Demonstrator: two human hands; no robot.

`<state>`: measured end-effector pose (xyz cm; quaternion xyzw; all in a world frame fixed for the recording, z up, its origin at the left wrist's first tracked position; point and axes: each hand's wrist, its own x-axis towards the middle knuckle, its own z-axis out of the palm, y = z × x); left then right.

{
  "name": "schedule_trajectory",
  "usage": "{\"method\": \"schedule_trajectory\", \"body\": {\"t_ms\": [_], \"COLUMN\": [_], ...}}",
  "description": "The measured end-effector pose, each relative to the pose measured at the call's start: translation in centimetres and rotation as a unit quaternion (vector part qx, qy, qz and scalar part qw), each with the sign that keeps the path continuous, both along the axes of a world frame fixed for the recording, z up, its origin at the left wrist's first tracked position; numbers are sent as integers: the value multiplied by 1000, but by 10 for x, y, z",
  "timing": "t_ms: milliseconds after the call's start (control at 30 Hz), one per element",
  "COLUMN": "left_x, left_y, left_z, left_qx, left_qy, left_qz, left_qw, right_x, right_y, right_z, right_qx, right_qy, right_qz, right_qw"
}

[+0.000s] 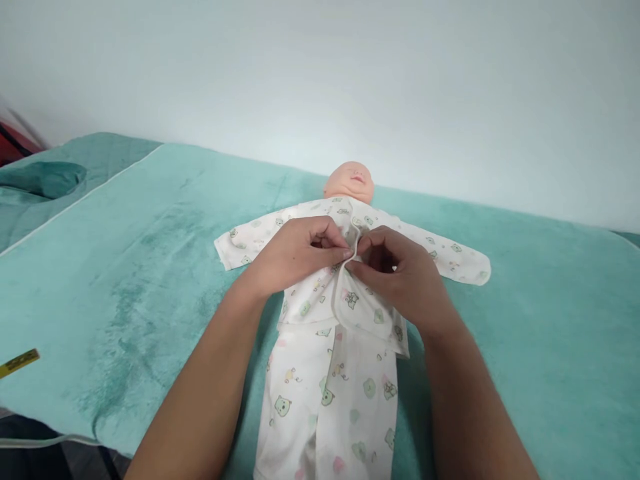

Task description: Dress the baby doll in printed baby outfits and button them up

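Note:
A baby doll (351, 181) lies on its back on a teal blanket (150, 253), head toward the wall. It wears a white printed shirt (360, 307) and matching trousers (330, 400), sleeves spread out to both sides. My left hand (295, 257) and my right hand (400, 273) meet at the doll's chest. Each hand pinches an edge of the shirt's front opening, fingertips touching at the white trim.
The blanket covers a bed or table against a pale wall (350, 80). A teal pillow (40, 179) lies at the far left. A yellow strip (19, 362) rests near the blanket's left front edge.

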<state>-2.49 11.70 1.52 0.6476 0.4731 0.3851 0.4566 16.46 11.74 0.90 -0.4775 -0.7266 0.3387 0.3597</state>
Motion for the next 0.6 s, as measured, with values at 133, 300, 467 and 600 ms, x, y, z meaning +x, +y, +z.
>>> {"method": "schedule_trajectory", "body": {"t_ms": [133,300,467,600], "left_x": [0,-2,-2,-1], "left_y": [-1,-1,-2,-1], "left_z": [2,4,3,2], "left_qx": [1,11,21,24], "left_qy": [20,29,47,50], "left_qz": [-3,-36,-24,-25], "left_qw": [1000,999,998,998], "right_x": [0,-2,-1,1], "right_y": [3,3,3,3], "right_z": [-5,-7,-7,-6], "right_qx": [25,42,8,-17], "right_qy": [-18,-42,-25,-12], "right_qz": [13,15,19,20], "right_qw": [999,998,999,1000]}}
